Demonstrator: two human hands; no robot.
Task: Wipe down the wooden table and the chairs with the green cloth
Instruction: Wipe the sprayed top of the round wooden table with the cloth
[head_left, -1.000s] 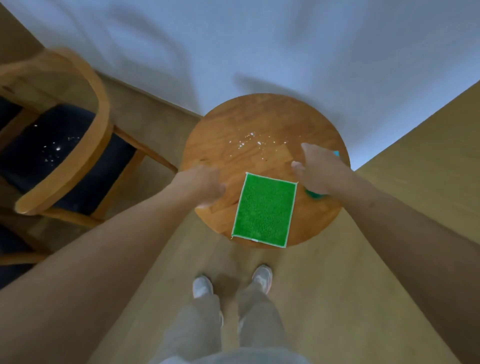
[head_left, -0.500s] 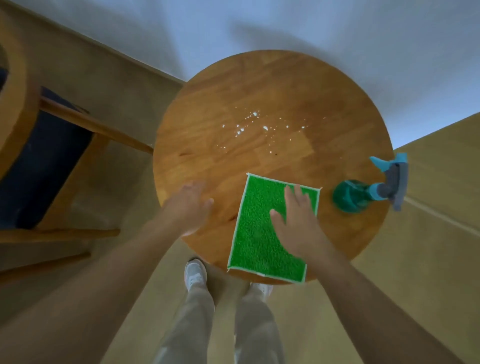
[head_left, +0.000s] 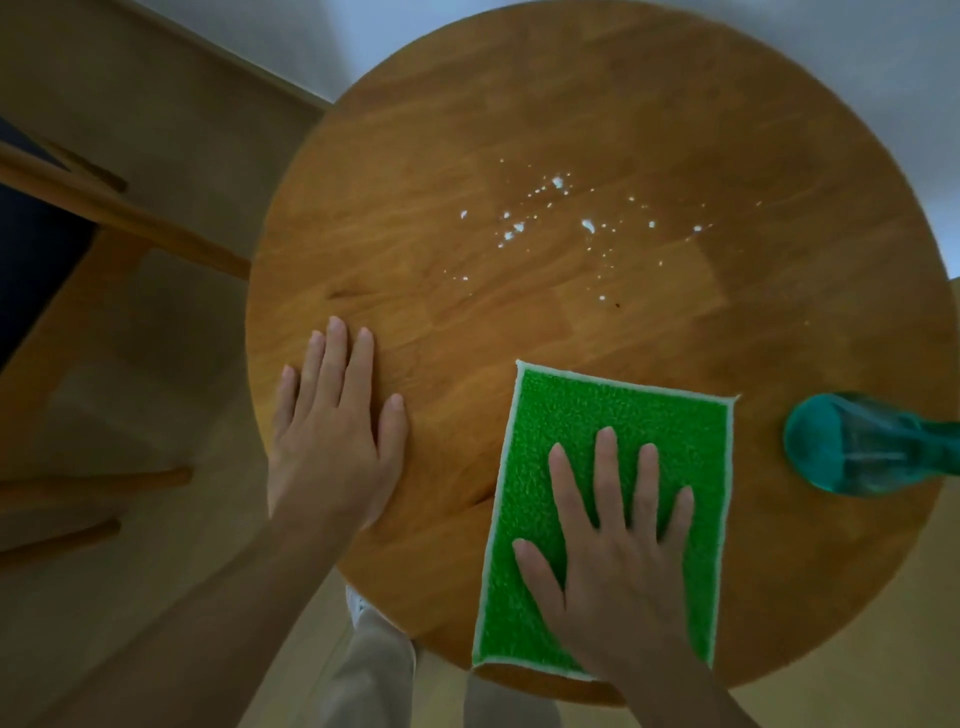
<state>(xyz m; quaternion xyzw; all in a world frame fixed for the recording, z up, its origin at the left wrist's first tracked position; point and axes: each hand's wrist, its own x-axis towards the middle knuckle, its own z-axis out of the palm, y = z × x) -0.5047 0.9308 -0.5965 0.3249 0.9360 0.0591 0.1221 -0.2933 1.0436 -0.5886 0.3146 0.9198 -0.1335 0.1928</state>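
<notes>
The round wooden table (head_left: 519, 130) fills most of the view from above. White spray droplets (head_left: 561, 218) speckle its middle. The green cloth (head_left: 597, 410), edged in white, lies flat near the table's front edge. My right hand (head_left: 618, 566) rests flat on the cloth with fingers spread, pressing it down. My left hand (head_left: 332, 441) lies flat and spread on the bare wood at the table's left edge, holding nothing. Part of a wooden chair (head_left: 130, 218) with a dark seat shows at the far left.
A teal spray bottle (head_left: 862, 447) stands on the table's right side, partly cut by the frame edge. A white wall runs behind the table. Wooden floor surrounds it, and my legs show under the near edge.
The view has drawn closer over the table. My right hand left the spray bottle and came down flat on the green cloth. My left hand spread flat on the table's left edge.
</notes>
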